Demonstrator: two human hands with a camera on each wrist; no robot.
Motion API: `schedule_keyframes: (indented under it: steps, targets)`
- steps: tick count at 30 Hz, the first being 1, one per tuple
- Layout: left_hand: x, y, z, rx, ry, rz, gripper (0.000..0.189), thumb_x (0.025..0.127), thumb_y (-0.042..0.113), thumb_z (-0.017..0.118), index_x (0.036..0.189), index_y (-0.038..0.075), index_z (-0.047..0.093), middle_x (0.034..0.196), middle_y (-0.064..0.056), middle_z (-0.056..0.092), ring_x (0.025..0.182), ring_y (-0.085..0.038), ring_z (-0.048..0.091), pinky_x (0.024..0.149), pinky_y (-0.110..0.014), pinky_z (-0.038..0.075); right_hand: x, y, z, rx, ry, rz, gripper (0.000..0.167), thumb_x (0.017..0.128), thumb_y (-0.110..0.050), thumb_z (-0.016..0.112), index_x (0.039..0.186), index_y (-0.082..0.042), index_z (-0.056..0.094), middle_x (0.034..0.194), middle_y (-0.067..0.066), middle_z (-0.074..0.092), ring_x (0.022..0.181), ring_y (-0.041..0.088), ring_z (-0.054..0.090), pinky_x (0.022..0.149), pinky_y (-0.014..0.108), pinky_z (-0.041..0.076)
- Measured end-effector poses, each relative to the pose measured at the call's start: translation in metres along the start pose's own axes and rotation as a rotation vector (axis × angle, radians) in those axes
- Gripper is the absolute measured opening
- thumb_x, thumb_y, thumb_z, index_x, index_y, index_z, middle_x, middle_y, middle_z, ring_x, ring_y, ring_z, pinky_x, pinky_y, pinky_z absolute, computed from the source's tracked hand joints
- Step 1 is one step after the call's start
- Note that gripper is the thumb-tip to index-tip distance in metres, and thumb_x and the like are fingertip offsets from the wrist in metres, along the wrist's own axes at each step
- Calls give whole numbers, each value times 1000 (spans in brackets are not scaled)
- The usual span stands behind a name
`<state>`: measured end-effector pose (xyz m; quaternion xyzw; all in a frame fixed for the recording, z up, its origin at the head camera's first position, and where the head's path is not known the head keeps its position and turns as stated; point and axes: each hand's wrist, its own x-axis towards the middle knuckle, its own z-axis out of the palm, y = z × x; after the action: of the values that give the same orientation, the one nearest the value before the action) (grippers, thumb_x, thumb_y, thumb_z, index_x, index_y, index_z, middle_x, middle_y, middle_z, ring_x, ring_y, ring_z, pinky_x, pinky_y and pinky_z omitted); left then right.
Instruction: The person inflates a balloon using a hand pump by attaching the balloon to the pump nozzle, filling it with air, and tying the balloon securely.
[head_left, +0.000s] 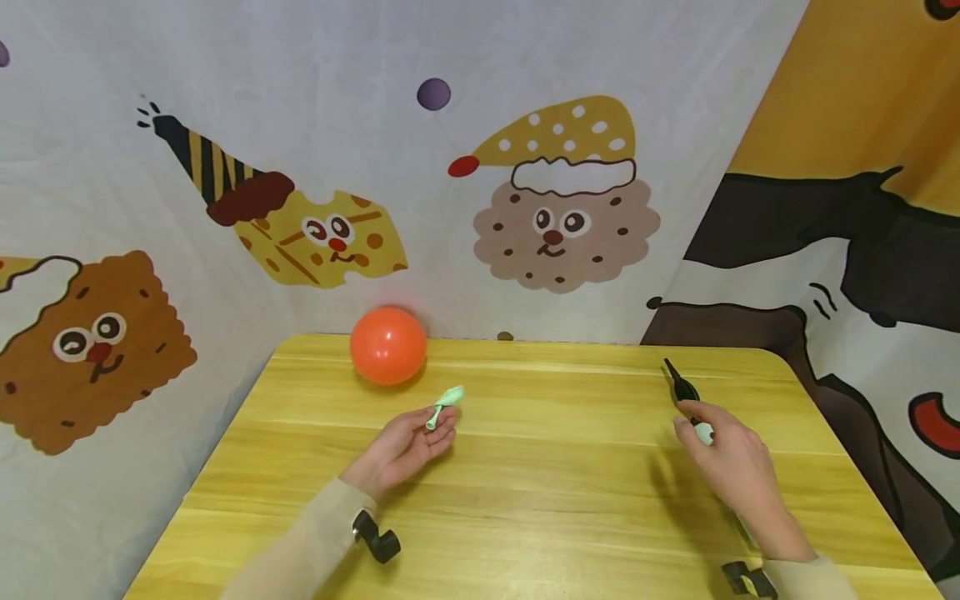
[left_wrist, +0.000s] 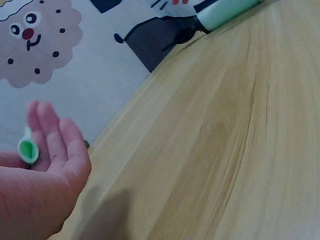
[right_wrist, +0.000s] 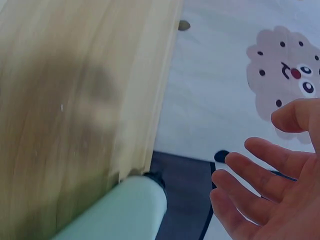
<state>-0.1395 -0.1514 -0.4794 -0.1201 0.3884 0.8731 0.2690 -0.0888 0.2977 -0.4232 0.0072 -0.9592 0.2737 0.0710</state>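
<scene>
A limp, uninflated mint-green balloon [head_left: 450, 397] is pinched between the thumb and fingers of my left hand [head_left: 405, 450], palm turned up. Its open neck [left_wrist: 28, 151] points back toward the wrist in the left wrist view. On the right side of the table lies a balloon hand pump with a pale green barrel [right_wrist: 120, 212] and a black tapered nozzle [head_left: 682, 387]. My right hand [head_left: 733, 462] hovers over the pump with fingers loosely bent and spread, gripping nothing; it hides most of the barrel in the head view.
An inflated orange balloon [head_left: 388, 346] sits at the table's back left, close to the cloth backdrop [head_left: 442, 308]. The wooden table [head_left: 540, 500] has its back edge along that printed cloth, and more printed cloth hangs at both sides.
</scene>
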Motion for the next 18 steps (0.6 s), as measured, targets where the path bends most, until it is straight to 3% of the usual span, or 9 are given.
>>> schedule_keyframes:
  steps: [4,10,12,14,16,18]
  targets:
    - [1,-4,-2,-53,19,8,30,115,19,33,138,1,41,109,-2,64,100,-13,62,102,-32,50,-1,7,-6,-28,14,30,43,107,-37,54,135,-5,65,133,26,63,80,25,62,65,42,46]
    - [1,-7,-5,-2,33,21,28,114,20,37,128,3,56,112,-3,67,105,-13,64,108,-34,47,-3,19,-11,-59,-31,69,49,108,-38,51,139,-1,60,137,32,59,100,49,65,76,63,49]
    - [0,-7,-5,33,21,33,33,114,18,38,138,0,51,118,-3,69,115,-15,64,109,-34,47,-3,23,-12,-68,-44,82,54,108,-39,50,143,1,55,137,34,57,108,53,62,79,65,48]
    - [1,-8,-5,55,10,39,41,114,16,38,150,-3,38,126,-5,69,128,-19,60,109,-33,48,-2,29,-12,-80,-59,99,60,108,-42,48,147,4,49,138,36,55,108,54,61,79,65,47]
    - [2,-7,-5,62,3,48,49,114,14,38,157,-4,23,133,-6,66,140,-25,50,112,-34,44,-2,34,-12,-91,-74,113,66,108,-45,47,149,6,43,140,37,52,111,56,59,81,66,46]
    - [2,-7,-5,55,1,61,51,114,11,38,159,-4,19,142,-10,61,149,-29,38,117,-36,39,-3,40,-13,-104,-104,122,71,108,-49,46,150,8,41,143,38,50,115,58,56,83,68,46]
